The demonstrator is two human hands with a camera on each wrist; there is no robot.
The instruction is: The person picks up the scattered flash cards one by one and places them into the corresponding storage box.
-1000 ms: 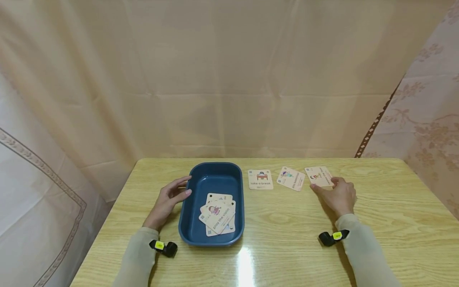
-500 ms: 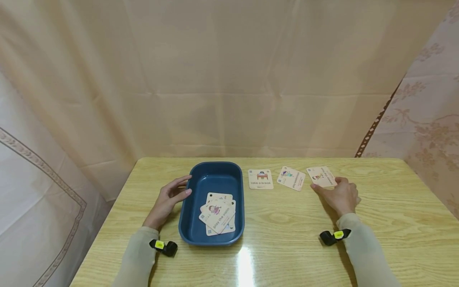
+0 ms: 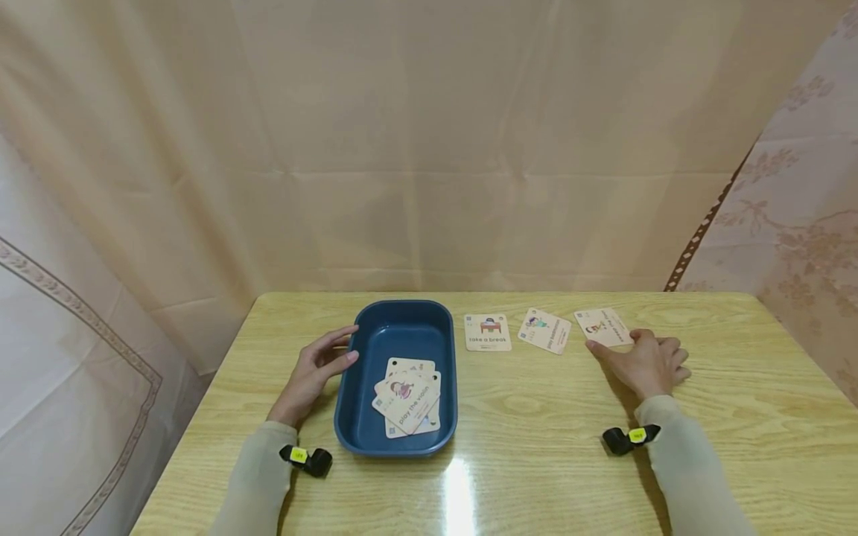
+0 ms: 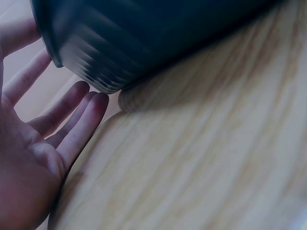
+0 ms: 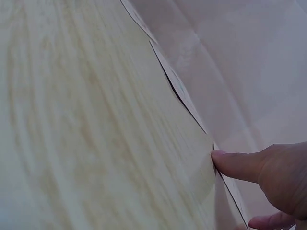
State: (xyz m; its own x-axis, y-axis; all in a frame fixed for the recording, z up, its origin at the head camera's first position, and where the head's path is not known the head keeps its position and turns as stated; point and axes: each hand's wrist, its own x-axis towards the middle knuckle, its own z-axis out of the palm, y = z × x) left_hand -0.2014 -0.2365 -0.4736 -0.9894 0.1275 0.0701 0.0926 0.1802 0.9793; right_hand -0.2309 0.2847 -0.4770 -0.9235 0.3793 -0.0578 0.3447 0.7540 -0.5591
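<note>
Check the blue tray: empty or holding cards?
Holding cards. The blue tray has a small overlapping pile of cards lying face up on its floor; three more lie outside it.

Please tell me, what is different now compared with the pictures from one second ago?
The right hand slid rightward along the table, its fingers spreading flatter, and the rightmost card shifted slightly right with it. The left hand stayed against the blue tray; the other cards did not move.
</note>
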